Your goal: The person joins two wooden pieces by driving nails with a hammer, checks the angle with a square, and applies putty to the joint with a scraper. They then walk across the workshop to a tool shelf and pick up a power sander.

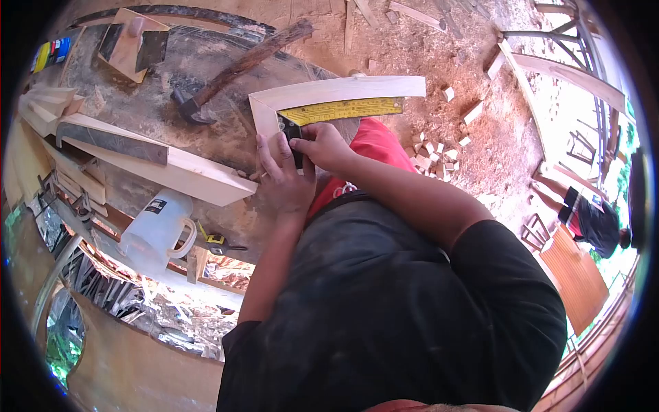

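In the head view, a long pale wooden strip (pixel 357 88) meets a shorter wooden piece (pixel 265 120) at an angled corner. Inside that corner sits a try square with a yellow marked blade (pixel 343 110) and a black stock (pixel 289 128). My right hand (pixel 326 145) is closed on the stock, thumb pressed against it. Fingers of my left hand (pixel 285 180) wrap round the near end of the shorter piece, close beside the stock. Part of the stock is hidden by my hands.
A hammer (pixel 240 69) lies on the dusty workbench (pixel 154 93). Left are a tapered timber (pixel 206 175) with a metal square (pixel 113 141), a plastic jug (pixel 158 230) and a tape measure (pixel 217 242). Offcuts (pixel 436 156) litter the ground; another person (pixel 594 220) stands far right.
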